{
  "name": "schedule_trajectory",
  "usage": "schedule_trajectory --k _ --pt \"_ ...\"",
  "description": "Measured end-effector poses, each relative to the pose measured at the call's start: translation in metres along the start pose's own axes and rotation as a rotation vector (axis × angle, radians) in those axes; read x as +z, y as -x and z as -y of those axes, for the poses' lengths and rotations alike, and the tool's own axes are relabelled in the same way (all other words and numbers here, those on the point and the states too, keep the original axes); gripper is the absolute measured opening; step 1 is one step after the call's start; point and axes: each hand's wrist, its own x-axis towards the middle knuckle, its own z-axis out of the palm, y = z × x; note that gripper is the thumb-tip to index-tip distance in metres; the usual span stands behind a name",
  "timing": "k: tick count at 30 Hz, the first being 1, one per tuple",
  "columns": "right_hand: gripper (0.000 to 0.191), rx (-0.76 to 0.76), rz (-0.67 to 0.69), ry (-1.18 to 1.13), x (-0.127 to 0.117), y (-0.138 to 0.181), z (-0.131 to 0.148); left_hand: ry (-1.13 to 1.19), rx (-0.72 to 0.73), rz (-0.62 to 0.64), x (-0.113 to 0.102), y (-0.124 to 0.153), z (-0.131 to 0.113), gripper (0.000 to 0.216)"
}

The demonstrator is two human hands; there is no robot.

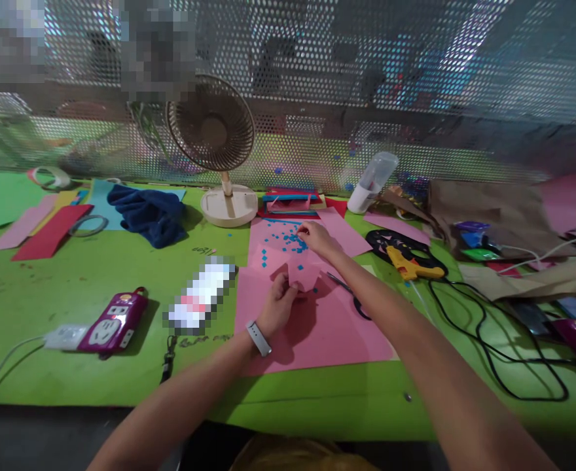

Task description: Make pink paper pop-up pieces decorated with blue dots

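My left hand [279,306] is closed on a folded piece of pink paper [308,277], gripping its lower left part. Just beyond it, my right hand [316,238] reaches down with fingertips pinched together at a scatter of small blue paper squares [294,243]. Whether a square is between those fingers is too small to make out. The squares lie on a pink paper sheet [257,230]. Another, larger pink sheet [268,356] is spread under my left hand. Dark-handled scissors [361,309] lie on it, partly covered by my right forearm.
A fan [229,206] stands behind the papers, with a dark blue cloth [148,212] to its left. A phone [202,294] and a purple power socket [116,324] lie left. On the right are a yellow glue gun [410,265], looping black cable [484,347] and brown paper [479,216].
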Motion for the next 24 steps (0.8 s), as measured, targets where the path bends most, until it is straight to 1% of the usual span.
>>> schedule_trajectory --k 9,13,18,21,24 --pt "0.013 -0.052 0.057 0.070 0.009 -0.007 0.007 -0.007 -0.001 -0.004 0.001 0.002 -0.005 0.033" --pt "0.017 -0.047 0.070 0.044 0.008 -0.005 0.010 0.004 -0.029 0.001 0.002 0.003 -0.005 0.031" --pt "0.013 0.029 0.036 -0.132 0.002 -0.002 0.008 0.009 -0.024 0.008 0.001 0.000 -0.003 0.033" --pt "0.010 0.107 0.017 -0.311 -0.006 0.001 0.003 0.036 -0.046 0.011 0.001 -0.001 -0.002 0.036" --pt "0.007 0.182 0.030 -0.520 -0.017 0.012 -0.004 0.050 -0.060 0.009 0.000 -0.002 -0.002 0.035"
